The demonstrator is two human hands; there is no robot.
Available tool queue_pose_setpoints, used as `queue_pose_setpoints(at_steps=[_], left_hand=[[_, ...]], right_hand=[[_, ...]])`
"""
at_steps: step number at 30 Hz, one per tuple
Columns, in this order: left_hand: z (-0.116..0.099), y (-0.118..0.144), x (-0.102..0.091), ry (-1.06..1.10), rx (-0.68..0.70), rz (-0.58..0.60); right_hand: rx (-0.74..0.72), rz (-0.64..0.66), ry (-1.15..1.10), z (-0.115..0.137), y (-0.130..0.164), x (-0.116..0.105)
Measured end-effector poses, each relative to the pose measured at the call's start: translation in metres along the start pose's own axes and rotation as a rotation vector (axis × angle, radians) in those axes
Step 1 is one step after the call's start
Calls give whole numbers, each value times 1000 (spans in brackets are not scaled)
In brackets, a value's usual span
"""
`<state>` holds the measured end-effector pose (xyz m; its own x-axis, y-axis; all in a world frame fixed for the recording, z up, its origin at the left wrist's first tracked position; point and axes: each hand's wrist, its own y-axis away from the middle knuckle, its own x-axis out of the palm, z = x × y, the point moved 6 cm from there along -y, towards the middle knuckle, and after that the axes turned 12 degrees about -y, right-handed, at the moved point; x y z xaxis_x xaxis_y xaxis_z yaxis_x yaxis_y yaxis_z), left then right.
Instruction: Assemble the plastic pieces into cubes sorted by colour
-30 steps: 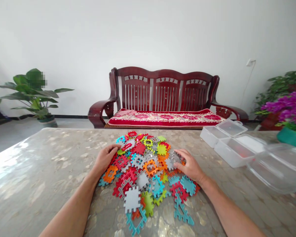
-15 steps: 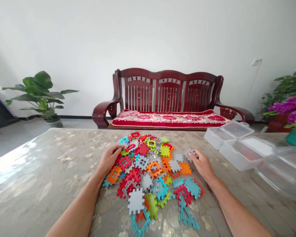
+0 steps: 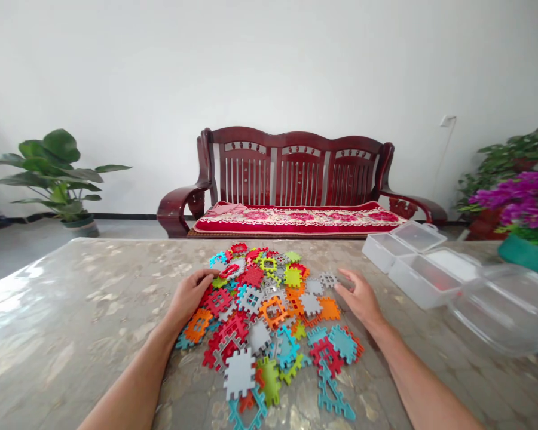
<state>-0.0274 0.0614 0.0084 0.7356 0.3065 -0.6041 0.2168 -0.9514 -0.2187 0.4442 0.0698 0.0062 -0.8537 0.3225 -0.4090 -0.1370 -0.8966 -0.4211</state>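
Note:
A heap of notched plastic building tiles in red, grey, orange, teal and lime lies between my hands. My left hand [image 3: 192, 292] rests at the heap's left edge, fingers loosely stretched against it, holding nothing I can see. Close to its fingertips are a red tile [image 3: 219, 301] and a grey tile with a red opening [image 3: 233, 269]. On the right, my right hand [image 3: 362, 298] is open, thumb and fingers apart beside a grey window tile [image 3: 329, 279]. An orange tile [image 3: 329, 309] lies just left of that thumb. Nearer me are a large grey tile [image 3: 240, 373] and a teal triangular frame [image 3: 334, 394].
Clear plastic boxes with lids [image 3: 424, 280] stand on the table [image 3: 94, 310] at the right, something red inside one. Purple flowers in a teal pot [image 3: 524, 254] are beyond them. A wooden bench [image 3: 291, 179] and a potted plant [image 3: 67, 173] stand behind the table.
My right hand has let go of the grey window tile, which now lies at the heap's right edge. My left hand stays at the left edge. The whole view has shifted slightly.

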Motion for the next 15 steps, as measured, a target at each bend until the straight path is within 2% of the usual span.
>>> queue_pose_setpoints(at_steps=[5, 10, 15], left_hand=[[1, 0, 1, -9, 0, 17], [1, -1, 1, -41, 29, 20], [-3, 0, -2, -69, 23, 4]], right_hand=[[-88, 100, 147, 7, -1, 6], [-94, 225, 228, 8, -2, 15], [-122, 255, 228, 5, -5, 19]])
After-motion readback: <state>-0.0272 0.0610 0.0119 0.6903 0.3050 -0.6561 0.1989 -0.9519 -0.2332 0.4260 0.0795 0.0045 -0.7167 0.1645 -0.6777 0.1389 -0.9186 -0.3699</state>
